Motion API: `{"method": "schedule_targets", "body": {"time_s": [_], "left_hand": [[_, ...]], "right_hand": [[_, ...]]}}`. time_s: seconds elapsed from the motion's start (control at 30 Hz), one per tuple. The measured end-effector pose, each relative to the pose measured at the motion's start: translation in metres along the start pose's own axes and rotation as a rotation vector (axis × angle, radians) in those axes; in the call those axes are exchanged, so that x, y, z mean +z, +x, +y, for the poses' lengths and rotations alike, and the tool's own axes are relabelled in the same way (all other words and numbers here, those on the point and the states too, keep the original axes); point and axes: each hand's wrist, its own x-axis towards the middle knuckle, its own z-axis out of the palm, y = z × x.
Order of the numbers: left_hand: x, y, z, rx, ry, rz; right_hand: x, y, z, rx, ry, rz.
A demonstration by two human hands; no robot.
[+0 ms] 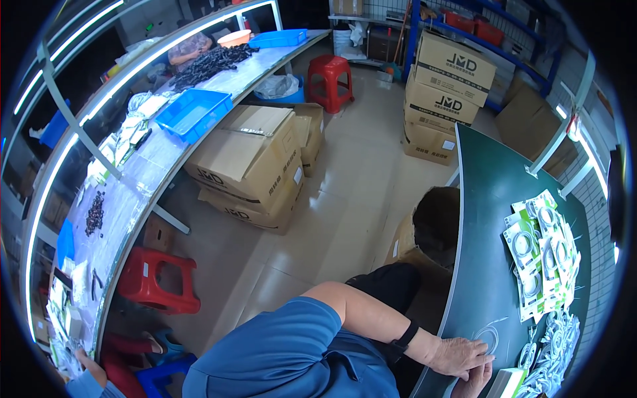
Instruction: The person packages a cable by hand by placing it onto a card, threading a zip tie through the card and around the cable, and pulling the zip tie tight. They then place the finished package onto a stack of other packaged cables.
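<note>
Floor (345, 179): glossy pale tile, glare patches mid-room. Long pale-topped workbench (141, 187) curves 8 to 12 o'clock, bright strip light (129, 76) running along it. Second tube light (86, 28) at 10. Green-topped bench (481, 252) 2 to 5 o'clock. Red stools: one (330, 64) at 12, another (136, 278) at 8. Blue shelving rack (411, 46) near 1. White-tiled wall (600, 215) at 3, slanted tube (592, 161) in front.

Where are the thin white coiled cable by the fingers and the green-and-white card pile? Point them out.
Thin white coiled cable (496, 337), head view: right side of its loop.
Green-and-white card pile (541, 255), head view: middle.
</note>
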Motion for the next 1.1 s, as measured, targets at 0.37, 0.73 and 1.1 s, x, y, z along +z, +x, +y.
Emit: {"method": "schedule_targets", "body": {"time_s": [0.37,0.73,1.1], "left_hand": [[-0.029,-0.001,-0.014,0.238,0.178,0.061],[-0.04,0.007,-0.014,0.312,-0.068,0.153],[-0.085,0.023,0.003,0.318,-0.216,0.046]], "right_hand": [[0.007,0.0,0.012,0.476,0.999,0.15],[0.004,-0.004,-0.001,0.305,0.805,0.129],[-0.023,-0.004,-0.047,0.241,0.525,0.137]]}}
